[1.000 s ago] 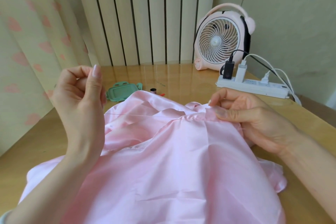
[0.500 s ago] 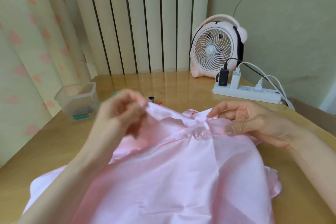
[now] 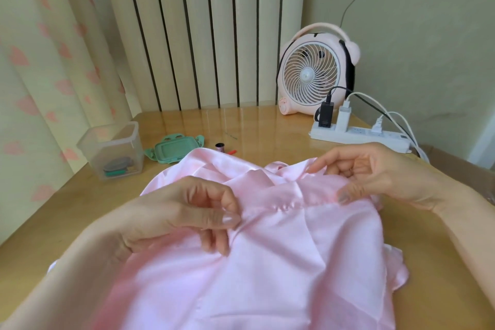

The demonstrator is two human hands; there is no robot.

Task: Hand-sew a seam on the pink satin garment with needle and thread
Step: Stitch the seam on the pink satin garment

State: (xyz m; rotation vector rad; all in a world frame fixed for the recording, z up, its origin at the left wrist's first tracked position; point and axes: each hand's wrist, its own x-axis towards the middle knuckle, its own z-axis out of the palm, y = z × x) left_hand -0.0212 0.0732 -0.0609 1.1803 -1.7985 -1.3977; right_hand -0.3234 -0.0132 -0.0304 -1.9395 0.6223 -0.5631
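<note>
The pink satin garment point(image 3: 267, 262) lies bunched on the wooden table point(image 3: 53, 217) in front of me. A puckered seam point(image 3: 284, 207) runs across its raised fold. My left hand point(image 3: 187, 214) rests on the fabric at the seam's left end, thumb and forefinger pinched together on the cloth. The needle and thread are too fine to make out. My right hand point(image 3: 375, 174) holds the fold at the seam's right end, thumb pressed on top of the satin and fingers curled behind it.
A clear plastic box point(image 3: 112, 150) with sewing bits stands at the left, its green lid point(image 3: 174, 151) beside it. A small thread spool point(image 3: 220, 146) sits behind the garment. A pink desk fan point(image 3: 313, 75) and a white power strip point(image 3: 359, 135) occupy the back right.
My left hand, raised at the left with the thread pulled taut, has come down and right to the seam. My view tilted up; the right hand kept its hold.
</note>
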